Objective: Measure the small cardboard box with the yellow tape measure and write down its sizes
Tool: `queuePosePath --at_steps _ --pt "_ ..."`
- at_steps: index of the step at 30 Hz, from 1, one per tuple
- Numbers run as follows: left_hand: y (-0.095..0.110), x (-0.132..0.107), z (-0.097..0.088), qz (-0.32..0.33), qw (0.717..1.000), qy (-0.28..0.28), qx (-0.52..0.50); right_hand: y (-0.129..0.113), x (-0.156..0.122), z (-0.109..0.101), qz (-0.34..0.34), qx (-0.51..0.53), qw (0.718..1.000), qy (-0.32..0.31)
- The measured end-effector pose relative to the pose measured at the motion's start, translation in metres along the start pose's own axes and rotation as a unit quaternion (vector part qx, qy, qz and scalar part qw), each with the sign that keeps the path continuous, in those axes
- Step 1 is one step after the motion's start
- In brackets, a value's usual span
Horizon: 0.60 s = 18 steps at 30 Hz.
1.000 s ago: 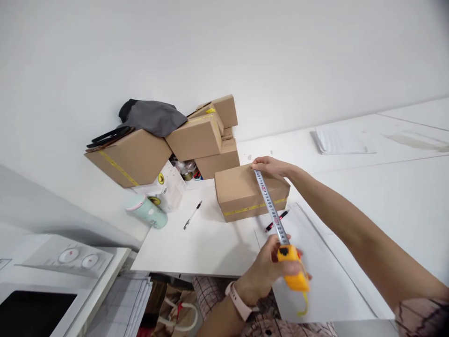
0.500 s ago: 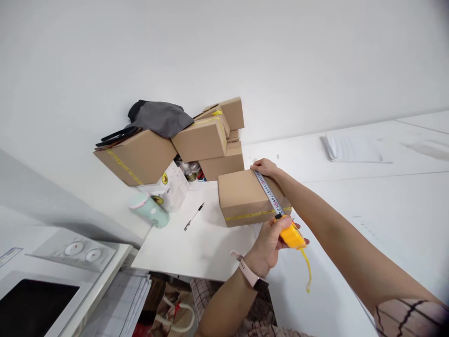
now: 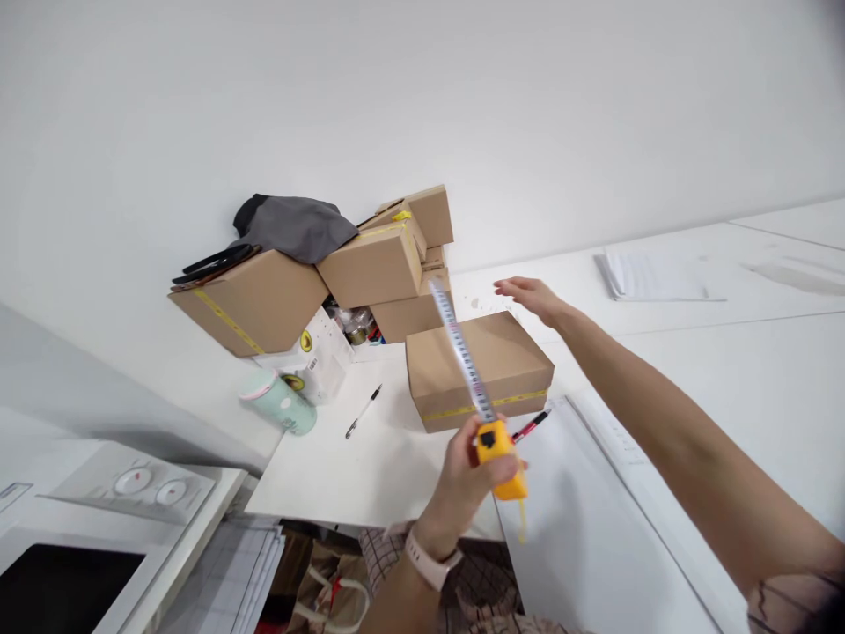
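- Tape measure with an orange plastic case: located in the left hand, on the person's side of the brown rectangular cardboard box.
- Left hand: fingers and thumb are wrapped around the case. A pale pink band encircles the wrist.
- Silver printed blade: extends from the case, away from the person, and passes across the box top in the head view. Its free end is blurred; whether the blade touches the box cannot be determined.
- Thin yellow strap: hangs from the lower end of the case.
- Right hand: fingers are extended, near the far edge of the box. The hand is apart from the blade and well apart from the case.
- Box: rests on the white tabletop. A yellow printed strip runs along its near side.
- Red-and-black pen: lies just to the right of the case, near the box.
- Black-and-white pen: lies left of the box.
- Mint-green cylindrical bottle: positioned farther left, beside a white printed carton.
- Stacked brown cardboard boxes: located behind, at left; a dark grey cloth is draped over them.
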<state>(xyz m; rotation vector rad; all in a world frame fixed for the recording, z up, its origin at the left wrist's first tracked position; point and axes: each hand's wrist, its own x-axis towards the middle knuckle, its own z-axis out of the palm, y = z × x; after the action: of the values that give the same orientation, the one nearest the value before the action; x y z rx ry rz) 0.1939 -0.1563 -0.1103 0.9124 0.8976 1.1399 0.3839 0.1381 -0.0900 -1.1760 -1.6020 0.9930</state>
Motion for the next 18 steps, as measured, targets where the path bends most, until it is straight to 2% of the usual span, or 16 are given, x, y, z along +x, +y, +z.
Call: queuePosePath --at_steps 3,5,8,10,13,18 --pt "-0.004 -0.021 -0.047 0.075 0.988 0.109 0.083 0.019 -0.042 -0.032 0.046 -0.015 0.998 0.036" --pt "-0.011 -0.022 -0.077 0.087 0.978 0.157 0.107 0.034 -0.078 -0.040 0.076 -0.024 0.997 -0.001" --pt "-0.017 -0.008 -0.106 0.068 0.985 0.135 0.080 0.042 -0.123 -0.034 0.079 -0.010 0.994 -0.071" --pt "-0.013 0.003 -0.116 0.059 0.992 0.100 0.051 0.035 -0.137 -0.027 0.058 -0.014 0.995 -0.077" --pt "0.010 0.018 -0.122 0.092 0.993 0.073 0.026 0.011 -0.133 -0.022 0.017 -0.069 0.996 -0.045" --pt "0.064 0.038 -0.116 0.137 0.989 0.057 0.020 -0.021 -0.086 -0.020 -0.030 -0.209 0.977 0.027"
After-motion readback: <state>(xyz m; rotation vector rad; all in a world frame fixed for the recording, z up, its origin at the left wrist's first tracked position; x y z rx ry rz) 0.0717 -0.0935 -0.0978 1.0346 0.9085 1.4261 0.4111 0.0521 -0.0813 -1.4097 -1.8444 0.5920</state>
